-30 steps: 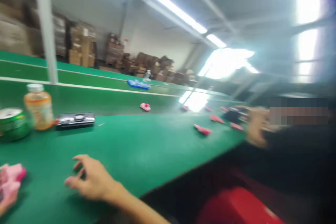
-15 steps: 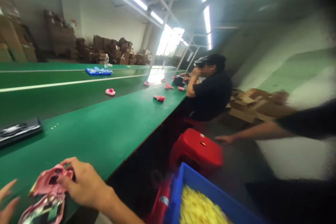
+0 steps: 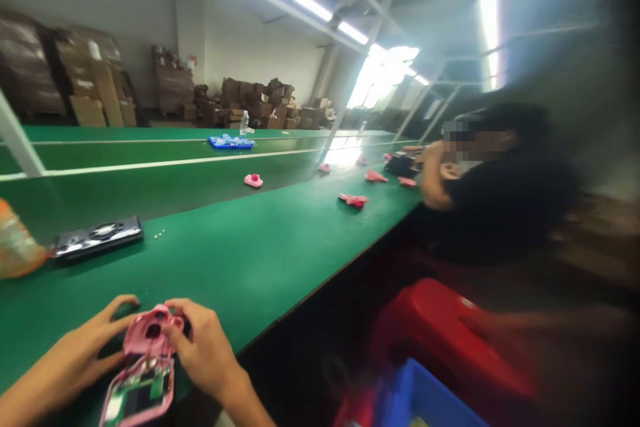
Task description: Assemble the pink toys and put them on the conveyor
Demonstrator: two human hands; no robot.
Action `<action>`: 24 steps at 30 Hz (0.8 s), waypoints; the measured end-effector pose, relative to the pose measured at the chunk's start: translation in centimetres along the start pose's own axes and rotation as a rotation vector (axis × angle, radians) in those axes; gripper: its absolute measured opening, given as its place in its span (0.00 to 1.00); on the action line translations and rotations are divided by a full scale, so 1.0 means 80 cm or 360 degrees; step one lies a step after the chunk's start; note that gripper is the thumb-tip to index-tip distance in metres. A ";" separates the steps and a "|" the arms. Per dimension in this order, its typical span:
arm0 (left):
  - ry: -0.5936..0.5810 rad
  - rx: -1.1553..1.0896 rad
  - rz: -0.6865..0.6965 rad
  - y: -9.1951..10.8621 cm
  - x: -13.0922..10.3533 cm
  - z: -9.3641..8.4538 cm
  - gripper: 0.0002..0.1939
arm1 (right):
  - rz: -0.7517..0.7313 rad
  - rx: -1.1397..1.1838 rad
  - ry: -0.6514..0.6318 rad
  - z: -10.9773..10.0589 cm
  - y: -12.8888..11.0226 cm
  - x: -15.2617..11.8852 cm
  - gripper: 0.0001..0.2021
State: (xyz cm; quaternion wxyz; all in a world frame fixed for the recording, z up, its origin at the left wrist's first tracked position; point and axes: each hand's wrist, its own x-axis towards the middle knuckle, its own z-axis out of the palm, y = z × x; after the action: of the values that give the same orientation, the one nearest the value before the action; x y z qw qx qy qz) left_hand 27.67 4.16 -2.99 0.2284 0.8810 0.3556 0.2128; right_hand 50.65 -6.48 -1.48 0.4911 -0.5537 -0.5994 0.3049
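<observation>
An opened pink toy camera casing (image 3: 154, 330) lies at the near edge of the green table, in the lower left of the head view. Its lower half (image 3: 137, 390) holds a green circuit board and a dark rectangular part; thin wires run between the halves. My right hand (image 3: 207, 347) grips the upper half at its right side, thumb on the inner face. From the left, my left hand (image 3: 95, 337) reaches the casing's left edge, its curved fingers and thumb touching it.
A black device (image 3: 100, 238) and an orange-capped bottle (image 3: 17, 240) stand at left. Several pink pieces (image 3: 354, 201) and a blue tray (image 3: 231, 141) lie farther off. A seated person (image 3: 500, 193) is at right, near a red stool (image 3: 435, 320) and blue bin (image 3: 425, 393).
The view has swung left, so the table and casing sit farther right in the picture. My left hand has moved from beside the casing to its left edge. My right hand keeps its grip.
</observation>
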 end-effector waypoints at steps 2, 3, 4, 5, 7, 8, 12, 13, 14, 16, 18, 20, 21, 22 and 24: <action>-0.0117 -0.0134 -0.0102 0.013 0.008 -0.009 0.15 | 0.0024 0.0046 0.0063 0.000 0.001 0.000 0.14; -0.0149 -0.0200 -0.0147 0.019 0.009 -0.012 0.15 | 0.0044 0.0059 0.0094 -0.001 0.002 0.000 0.14; -0.0124 -0.0286 -0.0218 0.023 0.009 -0.014 0.16 | 0.0065 0.0059 0.0112 -0.001 0.002 0.000 0.14; -0.0096 -0.0415 -0.0283 0.028 0.006 -0.016 0.16 | 0.0081 0.0045 0.0128 -0.002 0.002 0.000 0.13; 0.0014 -0.0780 -0.0429 0.038 -0.003 -0.015 0.17 | 0.0039 -0.0056 0.0210 -0.001 -0.003 0.001 0.12; 0.0080 -0.0980 -0.0496 0.044 -0.009 -0.014 0.18 | -0.0031 -0.0141 0.0276 0.000 -0.008 0.003 0.11; 0.0365 -0.1463 -0.0701 0.069 -0.025 -0.006 0.23 | -0.0598 -0.0502 0.0118 0.019 -0.035 0.028 0.14; 0.0426 -0.1505 -0.0709 0.074 -0.026 -0.004 0.23 | -0.0727 -0.0595 -0.0082 0.027 -0.041 0.038 0.13; 0.0483 -0.1536 -0.0709 0.078 -0.027 -0.003 0.23 | -0.0823 -0.0689 -0.0285 0.035 -0.046 0.047 0.11; 0.0567 -0.1606 -0.0728 0.083 -0.029 -0.003 0.24 | -0.0909 -0.0847 -0.0570 0.049 -0.051 0.065 0.07; 0.0615 -0.1701 -0.0793 0.085 -0.033 -0.002 0.27 | -0.0918 -0.0899 -0.0670 0.057 -0.050 0.077 0.06; 0.0628 -0.1785 -0.0851 0.084 -0.039 0.000 0.29 | -0.0917 -0.0872 -0.0702 0.057 -0.049 0.083 0.06; 0.0642 -0.1819 -0.0866 0.084 -0.042 0.002 0.30 | -0.0914 -0.0852 -0.0720 0.055 -0.049 0.085 0.06; 0.0658 -0.1853 -0.0875 0.083 -0.045 0.003 0.31 | -0.0908 -0.0827 -0.0735 0.052 -0.050 0.086 0.06; 0.0683 -0.1930 -0.0885 0.083 -0.049 0.005 0.32 | -0.0888 -0.0774 -0.0757 0.048 -0.052 0.089 0.05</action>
State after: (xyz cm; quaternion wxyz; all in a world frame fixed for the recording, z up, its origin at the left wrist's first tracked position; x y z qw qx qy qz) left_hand 28.83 -3.05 -0.45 0.6503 0.4131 0.4235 0.4765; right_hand 46.23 0.26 2.80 0.2585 -0.3845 -0.8767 0.1296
